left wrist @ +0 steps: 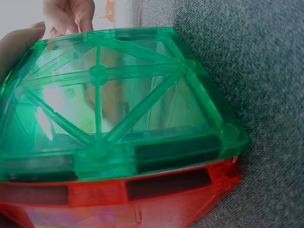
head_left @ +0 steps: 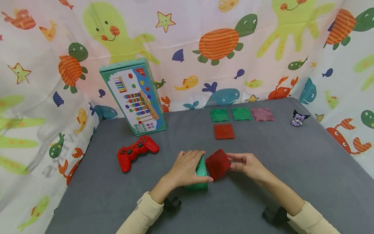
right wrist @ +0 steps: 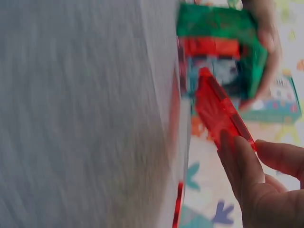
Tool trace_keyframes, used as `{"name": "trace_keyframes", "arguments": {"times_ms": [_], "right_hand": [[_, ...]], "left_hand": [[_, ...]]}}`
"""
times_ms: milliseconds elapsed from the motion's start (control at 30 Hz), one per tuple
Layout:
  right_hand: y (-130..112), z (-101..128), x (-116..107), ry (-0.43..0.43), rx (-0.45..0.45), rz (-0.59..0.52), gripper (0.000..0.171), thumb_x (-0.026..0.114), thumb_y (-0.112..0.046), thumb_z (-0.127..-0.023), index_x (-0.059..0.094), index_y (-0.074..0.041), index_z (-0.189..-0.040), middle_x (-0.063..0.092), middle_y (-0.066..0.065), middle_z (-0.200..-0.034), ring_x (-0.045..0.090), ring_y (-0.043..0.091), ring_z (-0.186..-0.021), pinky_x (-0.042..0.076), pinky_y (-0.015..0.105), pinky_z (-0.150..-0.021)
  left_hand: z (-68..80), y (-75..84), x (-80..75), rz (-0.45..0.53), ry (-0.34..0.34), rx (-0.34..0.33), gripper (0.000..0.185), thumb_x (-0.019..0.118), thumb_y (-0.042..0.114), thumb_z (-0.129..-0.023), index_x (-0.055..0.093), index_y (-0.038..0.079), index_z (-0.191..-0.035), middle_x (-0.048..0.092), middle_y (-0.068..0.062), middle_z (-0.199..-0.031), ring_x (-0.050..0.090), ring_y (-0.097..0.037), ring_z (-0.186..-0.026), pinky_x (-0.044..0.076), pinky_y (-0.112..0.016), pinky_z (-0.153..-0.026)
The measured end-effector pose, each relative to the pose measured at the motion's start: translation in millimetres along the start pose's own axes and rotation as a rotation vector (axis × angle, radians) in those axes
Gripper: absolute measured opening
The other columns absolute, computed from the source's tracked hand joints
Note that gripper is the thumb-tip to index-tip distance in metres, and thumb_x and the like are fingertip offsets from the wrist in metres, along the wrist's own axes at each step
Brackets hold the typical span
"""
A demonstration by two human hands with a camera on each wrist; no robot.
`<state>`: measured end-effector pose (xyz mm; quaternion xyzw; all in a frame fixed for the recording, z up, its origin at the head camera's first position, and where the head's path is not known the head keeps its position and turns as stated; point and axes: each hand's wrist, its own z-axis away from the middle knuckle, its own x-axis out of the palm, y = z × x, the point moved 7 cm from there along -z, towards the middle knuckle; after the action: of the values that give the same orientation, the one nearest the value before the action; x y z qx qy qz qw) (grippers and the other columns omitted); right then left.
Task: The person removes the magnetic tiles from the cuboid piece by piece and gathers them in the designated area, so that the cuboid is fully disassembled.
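Note:
My left hand (head_left: 185, 169) grips a small box built of see-through magnetic tiles, with fingers over its far side and the thumb at its near right edge. A green tile (head_left: 196, 186) faces the near side of this box. In the left wrist view that green wall (left wrist: 137, 99) meets a red tile (left wrist: 175, 202) along one edge. Between thumb and fingers, my right hand (head_left: 248, 165) pinches a loose red magnetic tile (head_left: 217, 164), tilted, just right of the box. From the right wrist view, this red tile (right wrist: 221, 111) points toward the box's open side.
Behind the hands lie a flat red tile (head_left: 224, 131), two green tiles (head_left: 219, 115) (head_left: 241, 113) and a pink tile (head_left: 263, 114). A red game controller (head_left: 136, 152) and an upright toy box (head_left: 135, 97) stand left. A small figurine (head_left: 298, 118) is at the far right.

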<state>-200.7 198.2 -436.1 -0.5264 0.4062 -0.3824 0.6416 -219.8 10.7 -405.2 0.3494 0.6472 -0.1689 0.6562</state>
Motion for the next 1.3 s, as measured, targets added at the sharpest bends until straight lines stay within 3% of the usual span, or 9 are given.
{"name": "trace_keyframes", "arguments": {"times_ms": [100, 200, 267, 433, 567, 667, 967, 1067, 1300], "right_hand": [[-0.5, -1.6, -22.1, 0.061, -0.019, -0.082, 0.054, 0.055, -0.005, -0.09, 0.031, 0.016, -0.134, 0.054, 0.022, -0.126, 0.061, 0.001, -0.098, 0.05, 0.024, -0.082], [-0.8, -2.7, -47.6, 0.114, -0.062, -0.267, 0.057, 0.052, 0.001, -0.09, 0.023, 0.02, -0.135, 0.063, 0.005, -0.116, 0.062, 0.002, -0.097, 0.05, 0.022, -0.081], [0.4, -3.4, -65.9, 0.147, -0.094, -0.424, 0.052, 0.05, 0.006, -0.09, 0.029, 0.016, -0.135, 0.066, -0.003, -0.108, 0.064, 0.005, -0.096, 0.05, 0.022, -0.08], [7.3, -9.2, -107.6, 0.229, -0.142, -0.666, 0.041, 0.047, 0.013, -0.088, 0.049, 0.003, -0.127, 0.069, 0.003, -0.102, 0.066, 0.011, -0.092, 0.051, 0.024, -0.077], [16.7, -18.1, -129.5, 0.27, -0.089, -0.671, 0.059, 0.043, 0.014, -0.089, 0.015, 0.011, -0.141, 0.069, 0.0, -0.099, 0.065, 0.009, -0.091, 0.051, 0.024, -0.078], [24.1, -25.3, -139.0, 0.279, -0.025, -0.624, 0.064, 0.039, 0.014, -0.09, -0.001, 0.013, -0.14, 0.068, -0.004, -0.096, 0.064, 0.005, -0.091, 0.051, 0.022, -0.078], [43.9, -36.9, -152.2, 0.325, 0.086, -0.417, 0.059, 0.041, 0.011, -0.09, 0.009, 0.015, -0.14, 0.065, -0.012, -0.087, 0.063, 0.0, -0.084, 0.05, 0.018, -0.076], [44.9, -36.8, -156.4, 0.377, 0.107, -0.208, 0.053, 0.047, 0.007, -0.09, 0.022, 0.016, -0.137, 0.065, -0.014, -0.086, 0.062, -0.004, -0.08, 0.05, 0.017, -0.074], [25.7, -30.6, -157.7, 0.547, 0.128, 0.473, 0.037, 0.057, -0.007, -0.088, 0.055, 0.011, -0.119, 0.065, 0.023, -0.103, 0.058, -0.006, -0.066, 0.048, 0.017, -0.057]], "left_hand": [[0.6, 0.0, -0.6, 0.0, 0.006, -0.002, 0.086, 0.057, 0.071, -0.071, 0.044, 0.014, -0.133, 0.053, 0.001, -0.126, 0.051, -0.016, -0.108, 0.033, -0.035, -0.082], [0.6, 0.5, -1.0, 0.007, 0.011, 0.004, 0.086, 0.057, 0.071, -0.07, 0.044, 0.014, -0.133, 0.053, 0.001, -0.126, 0.051, -0.016, -0.108, 0.033, -0.035, -0.082], [0.1, 0.8, -0.7, 0.01, 0.011, 0.008, 0.086, 0.057, 0.071, -0.07, 0.044, 0.014, -0.133, 0.053, 0.001, -0.126, 0.051, -0.016, -0.108, 0.033, -0.034, -0.081], [-0.1, 0.0, -0.6, 0.01, 0.01, 0.012, 0.086, 0.057, 0.071, -0.07, 0.044, 0.014, -0.133, 0.053, 0.0, -0.126, 0.051, -0.016, -0.108, 0.033, -0.034, -0.081], [-0.4, -0.5, -0.2, 0.002, 0.015, 0.013, 0.085, 0.057, 0.072, -0.07, 0.044, 0.015, -0.133, 0.053, 0.0, -0.127, 0.051, -0.016, -0.108, 0.033, -0.034, -0.08], [-0.5, -0.2, -0.5, -0.005, 0.019, 0.013, 0.086, 0.057, 0.072, -0.07, 0.044, 0.014, -0.133, 0.053, 0.0, -0.126, 0.051, -0.016, -0.108, 0.033, -0.034, -0.081], [-0.2, 2.4, -2.2, -0.007, 0.023, 0.012, 0.085, 0.057, 0.072, -0.07, 0.044, 0.015, -0.133, 0.054, 0.0, -0.125, 0.052, -0.015, -0.106, 0.033, -0.033, -0.08], [-0.4, 2.4, -2.2, -0.009, 0.022, 0.013, 0.085, 0.057, 0.072, -0.07, 0.044, 0.016, -0.133, 0.054, 0.0, -0.125, 0.052, -0.015, -0.106, 0.033, -0.033, -0.08], [-0.2, 1.3, -2.4, -0.005, 0.024, 0.018, 0.086, 0.057, 0.071, -0.07, 0.044, 0.014, -0.133, 0.054, 0.0, -0.125, 0.052, -0.016, -0.106, 0.033, -0.034, -0.079]]}}
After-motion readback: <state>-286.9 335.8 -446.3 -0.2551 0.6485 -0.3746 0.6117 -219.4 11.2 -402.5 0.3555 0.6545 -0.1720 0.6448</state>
